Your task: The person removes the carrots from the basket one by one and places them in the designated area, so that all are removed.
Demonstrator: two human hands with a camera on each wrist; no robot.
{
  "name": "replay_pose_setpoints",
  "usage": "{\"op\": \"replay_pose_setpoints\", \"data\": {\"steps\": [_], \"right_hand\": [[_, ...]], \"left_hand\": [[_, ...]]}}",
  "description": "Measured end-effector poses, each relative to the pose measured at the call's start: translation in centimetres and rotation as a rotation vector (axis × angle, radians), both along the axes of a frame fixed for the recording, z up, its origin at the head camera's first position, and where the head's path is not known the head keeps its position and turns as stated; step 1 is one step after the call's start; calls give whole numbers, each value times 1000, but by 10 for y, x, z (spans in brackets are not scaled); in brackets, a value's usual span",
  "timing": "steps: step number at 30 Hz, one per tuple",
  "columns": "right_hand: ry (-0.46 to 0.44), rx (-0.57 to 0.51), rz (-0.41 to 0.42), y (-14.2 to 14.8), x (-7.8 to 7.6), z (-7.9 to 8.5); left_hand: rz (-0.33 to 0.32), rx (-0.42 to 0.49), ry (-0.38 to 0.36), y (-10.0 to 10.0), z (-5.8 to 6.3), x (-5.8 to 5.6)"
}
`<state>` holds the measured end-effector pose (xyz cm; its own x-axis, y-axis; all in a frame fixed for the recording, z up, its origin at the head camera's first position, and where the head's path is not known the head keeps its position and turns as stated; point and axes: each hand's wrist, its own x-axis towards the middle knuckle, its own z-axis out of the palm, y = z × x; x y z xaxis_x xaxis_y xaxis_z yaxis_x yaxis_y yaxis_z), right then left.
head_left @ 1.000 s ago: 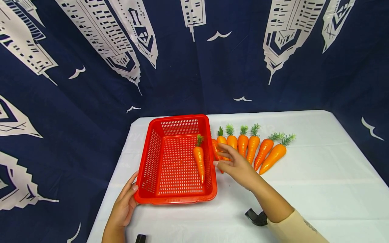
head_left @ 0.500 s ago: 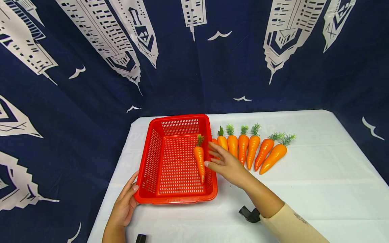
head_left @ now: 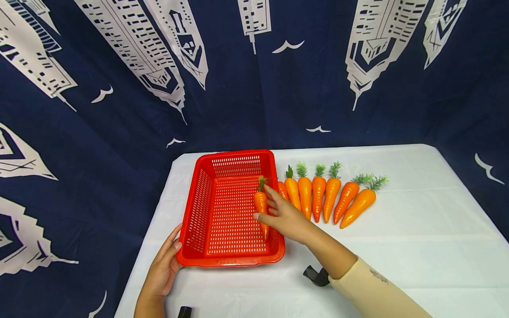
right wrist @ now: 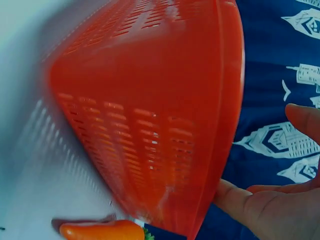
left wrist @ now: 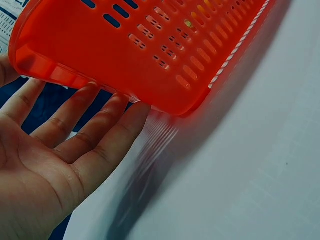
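Note:
A red plastic basket (head_left: 228, 212) with slotted walls stands on the table, holding one glossy orange carrot (head_left: 260, 201) with a green top along its right side. At the basket's near left corner is my left hand (head_left: 161, 269). Its extended fingers (left wrist: 107, 135) touch the rim with their tips, palm facing up in the left wrist view. My right hand (head_left: 286, 218) reaches over the right rim with fingers spread and nothing in them, overlapping the carrot in the head view. In the right wrist view, the hand (right wrist: 280, 205) appears beside the rim.
Several more carrots (head_left: 318, 198) lie fanned out on the white-covered table (head_left: 429, 221), right of the basket. A black fitting (head_left: 317, 276) shows beneath my right forearm, another black piece (head_left: 184, 312) beside the left. Dark blue printed cloth (head_left: 254, 101) hangs behind.
My right hand has moved left from over the row of carrots, across the basket's right rim, to over the carrot inside. My left hand and the basket have stayed put.

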<state>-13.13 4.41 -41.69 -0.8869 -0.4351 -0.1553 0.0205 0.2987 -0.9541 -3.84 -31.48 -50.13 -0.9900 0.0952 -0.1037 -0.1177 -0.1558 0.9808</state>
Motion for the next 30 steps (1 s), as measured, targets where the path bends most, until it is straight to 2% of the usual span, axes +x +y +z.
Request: {"op": "replay_pose_setpoints", "data": {"steps": [13,21,30], "right_hand": [[34,196,-28,-28,-11,1],[76,332,-10,-43,-17,-2],[88,408,7,-54,-29,-8]], "left_hand": [[0,-7,-1,0,0,0],[-5,-29,-4,0,0,-1],[7,-44,-6,-1,-1,-1]]}}
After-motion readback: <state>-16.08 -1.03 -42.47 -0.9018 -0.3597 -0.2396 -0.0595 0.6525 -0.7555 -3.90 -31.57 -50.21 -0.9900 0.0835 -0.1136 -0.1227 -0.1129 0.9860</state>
